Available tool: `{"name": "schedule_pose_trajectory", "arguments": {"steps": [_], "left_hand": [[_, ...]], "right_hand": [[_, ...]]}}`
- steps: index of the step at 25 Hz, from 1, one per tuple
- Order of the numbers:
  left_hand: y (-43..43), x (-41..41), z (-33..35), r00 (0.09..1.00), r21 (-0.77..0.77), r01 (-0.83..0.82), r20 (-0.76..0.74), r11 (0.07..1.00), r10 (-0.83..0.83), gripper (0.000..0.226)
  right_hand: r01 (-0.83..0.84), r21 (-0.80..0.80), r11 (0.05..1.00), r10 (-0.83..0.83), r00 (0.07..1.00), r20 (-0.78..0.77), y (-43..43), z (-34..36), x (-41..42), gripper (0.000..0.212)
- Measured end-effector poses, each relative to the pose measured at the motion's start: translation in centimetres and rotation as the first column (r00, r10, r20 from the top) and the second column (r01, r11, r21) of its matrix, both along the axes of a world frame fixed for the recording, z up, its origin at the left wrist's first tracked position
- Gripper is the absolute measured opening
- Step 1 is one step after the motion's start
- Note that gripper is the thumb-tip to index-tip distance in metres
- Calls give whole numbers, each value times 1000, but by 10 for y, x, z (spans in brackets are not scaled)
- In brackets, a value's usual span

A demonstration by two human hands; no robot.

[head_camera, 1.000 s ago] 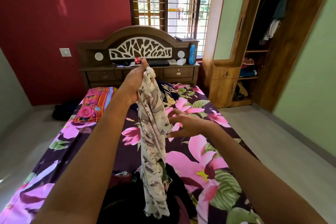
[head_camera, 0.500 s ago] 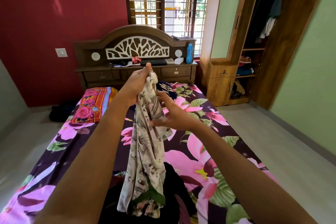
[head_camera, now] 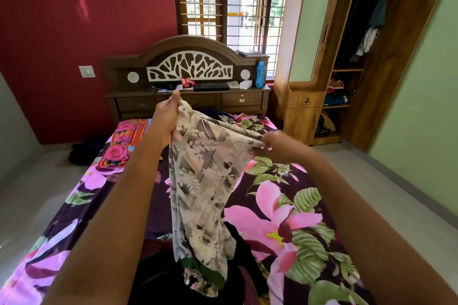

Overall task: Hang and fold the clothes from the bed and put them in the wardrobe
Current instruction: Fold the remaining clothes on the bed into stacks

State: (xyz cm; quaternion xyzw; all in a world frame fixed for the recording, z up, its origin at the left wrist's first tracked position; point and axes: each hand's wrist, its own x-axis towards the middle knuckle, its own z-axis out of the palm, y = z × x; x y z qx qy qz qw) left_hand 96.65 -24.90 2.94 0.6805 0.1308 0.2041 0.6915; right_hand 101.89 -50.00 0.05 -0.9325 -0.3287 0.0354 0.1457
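Right now you've got a thin cream garment with a grey leaf print [head_camera: 203, 181] lifted over the bed w/ the dark purple, pink-flower sheet [head_camera: 280, 208]. Your left hand [head_camera: 164, 119] is clenched round its top corner, thumb pointing up. Your right hand [head_camera: 277, 142] pinches the opposite edge, lower and off to the right; it's blurred, so the exact finger hold isn't clear. Between the two hands the cloth is pulled out wide; the rest hangs straight down. Its bottom end, w/ a green band, dangles over a heap of black clothes [head_camera: 158, 280] at the near edge of the bed. Can't tell if it touches the heap.

Farther back a red-orange floral pillow [head_camera: 121, 146] lies at the left, by the carved brown wooden headboard [head_camera: 188, 67]. A blue plastic bottle [head_camera: 259, 74] stands on the headboard's shelf. The brown wooden wardrobe [head_camera: 307, 119] is at the right, well apart from your hands — door open, dark clothes hanging inside [head_camera: 371, 20].
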Motion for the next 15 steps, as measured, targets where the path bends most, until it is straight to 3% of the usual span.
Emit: {"name": "schedule_pose_trajectory", "arguments": {"steps": [2, 4, 6, 8, 9, 10, 12, 15], "left_hand": [[0, 1, 1, 999, -87, -43, -24, 995, 41, 38], [-3, 2, 7, 1000, -217, -6, 3, 976, 7, 42], [-4, 3, 14, 992, -319, 113, 84, 941, -90, 47], [-6, 4, 18, 977, -336, 209, 106, 918, -184, 49], [-6, 6, 17, 980, -267, 198, 48, 943, -192, 48], [-7, 8, 15, 987, -101, 139, -63, 985, -145, 47], [-8, 12, 6, 969, 344, 25, -238, 939, 62, 50], [-32, 11, 5, 979, 639, 42, -181, 768, 98, 56]], "right_hand": [[-13, 122, 992, 10, 1000, 26, -20, 32, 2, 30], [-70, 397, 915, 57, 997, 46, -33, 56, -1, 22], [-67, 714, 697, 48, 998, 46, -38, 68, -5, 17], [-1, 888, 459, -15, 1000, 9, -33, 68, -5, 9], [31, 920, 392, -50, 999, -13, -29, 66, -5, 8], [55, 933, 354, -65, 997, -35, -24, 64, -5, 8], [86, 934, 346, -41, 996, -77, -16, 61, -9, 10], [35, 846, 532, 27, 998, -59, -4, 55, -18, 12]]}}
